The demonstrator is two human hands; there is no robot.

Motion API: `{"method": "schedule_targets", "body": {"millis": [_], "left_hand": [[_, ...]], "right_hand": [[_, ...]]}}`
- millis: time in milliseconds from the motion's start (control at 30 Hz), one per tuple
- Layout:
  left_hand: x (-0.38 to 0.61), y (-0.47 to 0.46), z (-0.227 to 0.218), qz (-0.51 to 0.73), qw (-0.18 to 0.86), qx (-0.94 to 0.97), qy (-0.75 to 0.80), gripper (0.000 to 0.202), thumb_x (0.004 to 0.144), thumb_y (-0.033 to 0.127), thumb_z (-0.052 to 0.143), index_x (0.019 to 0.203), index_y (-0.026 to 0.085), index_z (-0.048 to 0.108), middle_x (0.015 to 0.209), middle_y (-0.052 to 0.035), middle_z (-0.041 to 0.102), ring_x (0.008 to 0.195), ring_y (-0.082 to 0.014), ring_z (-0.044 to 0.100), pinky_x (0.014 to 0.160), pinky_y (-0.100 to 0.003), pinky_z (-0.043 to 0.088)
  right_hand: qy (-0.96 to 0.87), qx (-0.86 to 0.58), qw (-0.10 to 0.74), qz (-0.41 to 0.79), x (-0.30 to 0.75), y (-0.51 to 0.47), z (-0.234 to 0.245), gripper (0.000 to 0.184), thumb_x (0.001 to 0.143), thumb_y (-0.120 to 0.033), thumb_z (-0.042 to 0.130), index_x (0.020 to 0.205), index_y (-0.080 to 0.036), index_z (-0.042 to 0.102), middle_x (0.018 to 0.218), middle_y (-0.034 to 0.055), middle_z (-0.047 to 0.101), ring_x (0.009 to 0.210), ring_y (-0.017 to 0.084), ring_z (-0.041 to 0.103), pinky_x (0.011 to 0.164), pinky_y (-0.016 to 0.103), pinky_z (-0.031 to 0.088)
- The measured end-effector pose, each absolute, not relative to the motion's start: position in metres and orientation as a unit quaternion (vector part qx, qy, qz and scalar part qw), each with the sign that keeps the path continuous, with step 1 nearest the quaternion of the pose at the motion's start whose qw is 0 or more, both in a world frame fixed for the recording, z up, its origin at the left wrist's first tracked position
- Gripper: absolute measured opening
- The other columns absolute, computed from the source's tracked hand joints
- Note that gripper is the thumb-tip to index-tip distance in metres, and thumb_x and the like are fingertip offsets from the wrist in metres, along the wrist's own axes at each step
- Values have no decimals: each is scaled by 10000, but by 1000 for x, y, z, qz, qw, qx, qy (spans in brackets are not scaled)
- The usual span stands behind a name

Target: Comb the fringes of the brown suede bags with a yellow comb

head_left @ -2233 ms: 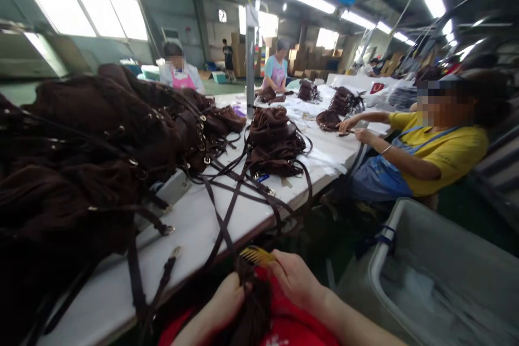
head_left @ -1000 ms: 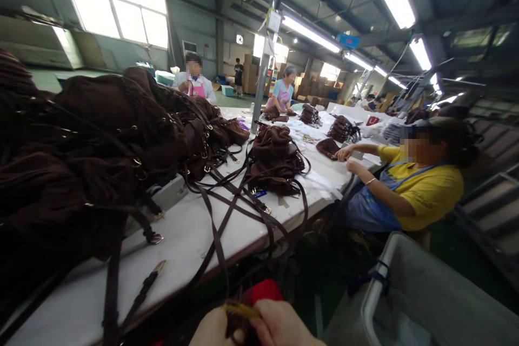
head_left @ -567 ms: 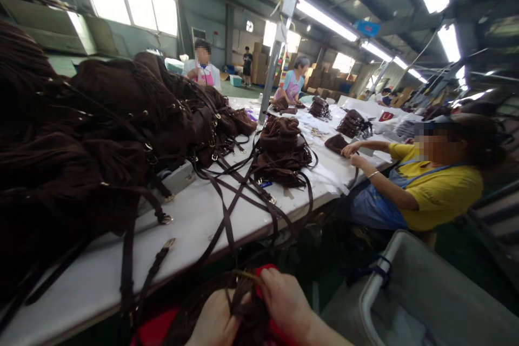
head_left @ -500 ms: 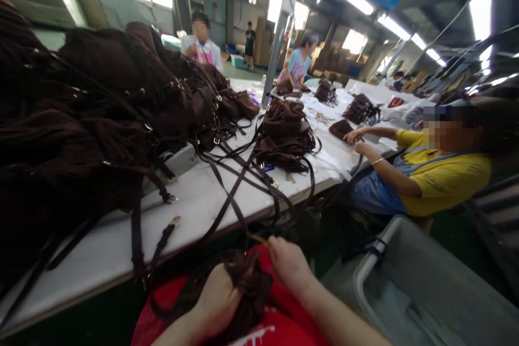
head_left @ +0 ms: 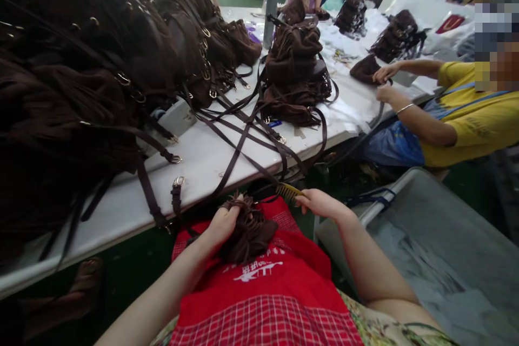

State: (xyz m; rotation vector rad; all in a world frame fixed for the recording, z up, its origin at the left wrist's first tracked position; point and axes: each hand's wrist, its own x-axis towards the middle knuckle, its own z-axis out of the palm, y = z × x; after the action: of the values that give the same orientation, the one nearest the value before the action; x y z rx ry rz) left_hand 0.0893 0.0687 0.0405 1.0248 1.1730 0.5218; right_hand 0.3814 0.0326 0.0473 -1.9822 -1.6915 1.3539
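On my lap, over a red apron (head_left: 300, 259), lies a dark brown fringed bag (head_left: 251, 235). My left hand (head_left: 225, 221) is closed around its bunched fringe, whose ends stick up above the fingers. To the right, apart from the fringe, my right hand (head_left: 324, 204) pinches the end of a yellow comb (head_left: 288, 191), its teeth pointing down and to the left. Part of the bag is hidden by my left hand and forearm. A dark strap with a buckle (head_left: 177, 183) hangs over the table edge near my left hand.
Brown bags (head_left: 101, 65) are heaped on the white table (head_left: 203, 165) at left. A smaller stack of bags (head_left: 294, 65) stands mid-table, its straps trailing forward. A grey bin (head_left: 409, 178) is at my right. Beyond it, a co-worker in a yellow shirt (head_left: 466, 119) handles another bag.
My view has tilted down. My right hand has moved out to the right with the comb, away from the bag. My left hand still grips the fringe.
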Motion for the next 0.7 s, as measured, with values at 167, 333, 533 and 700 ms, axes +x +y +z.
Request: {"method": "schedule_targets", "body": {"millis": [167, 333, 533, 700], "left_hand": [[113, 77, 23, 245, 635, 501, 534, 600, 756, 668, 517, 874, 104, 682, 805, -91, 719, 823, -265, 638, 803, -357, 489], [142, 75, 28, 218, 559, 574, 558, 539, 841, 585, 448, 930, 111, 690, 886, -116, 728, 897, -290, 648, 854, -386, 472], [158, 67, 33, 198, 512, 629, 551, 474, 896, 506, 382, 888, 161, 706, 848, -99, 732, 942, -280, 650, 880, -393, 469], [172, 62, 32, 167, 484, 650, 561, 453, 906, 472, 366, 955, 163, 694, 954, -107, 728, 979, -259, 640, 893, -365, 457]], "right_hand": [[-562, -672, 324, 358, 379, 33, 35, 378, 938, -450, 375, 905, -171, 628, 826, 46, 691, 502, 89, 496, 477, 214, 352], [-549, -660, 272, 435, 354, 56, 14, 370, 960, -403, 335, 896, -166, 611, 714, 17, 671, 478, 97, 490, 493, 221, 350], [-697, -668, 115, 235, 369, 83, 22, 306, 970, -342, 385, 882, -183, 630, 852, 44, 661, 781, 142, 596, 681, 228, 385], [-751, -627, 128, 164, 372, 94, 23, 280, 962, -362, 399, 1023, -223, 635, 943, 64, 644, 858, 169, 594, 739, 252, 402]]}}
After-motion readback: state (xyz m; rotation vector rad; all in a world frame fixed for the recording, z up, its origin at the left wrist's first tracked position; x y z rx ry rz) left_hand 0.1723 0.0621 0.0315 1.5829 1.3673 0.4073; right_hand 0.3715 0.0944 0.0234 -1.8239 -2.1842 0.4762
